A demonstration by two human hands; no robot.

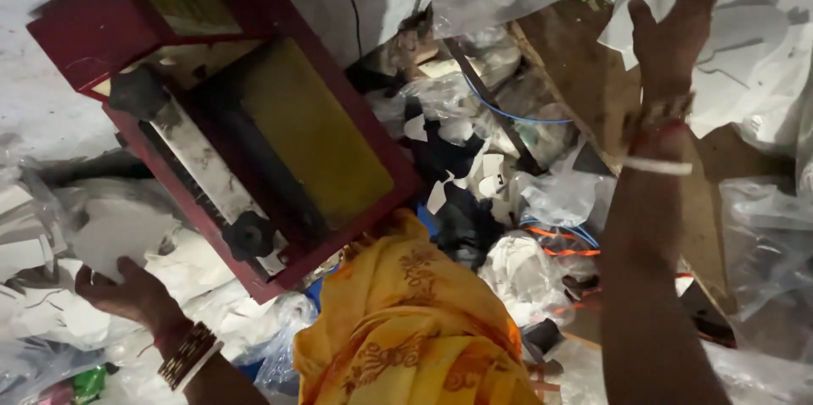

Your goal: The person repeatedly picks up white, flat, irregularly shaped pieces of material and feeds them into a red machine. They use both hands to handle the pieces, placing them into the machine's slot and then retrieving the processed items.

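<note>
Pick-up step judged in hand. Left hand (127, 291) laid half-open on white cut sheets (110, 235) beside red machine (229, 125). Right hand (673, 28) closed on white sheet pile (745, 32). Lift toward machine likely required next.

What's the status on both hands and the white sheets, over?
Left hand resting on white sheets. Right hand gripping white sheet pile. Red machine between them.

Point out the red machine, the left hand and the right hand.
red machine (229, 125): head view, on its yellow top panel.
left hand (118, 291): head view, back of the hand.
right hand (673, 32): head view, back of the hand.
</note>
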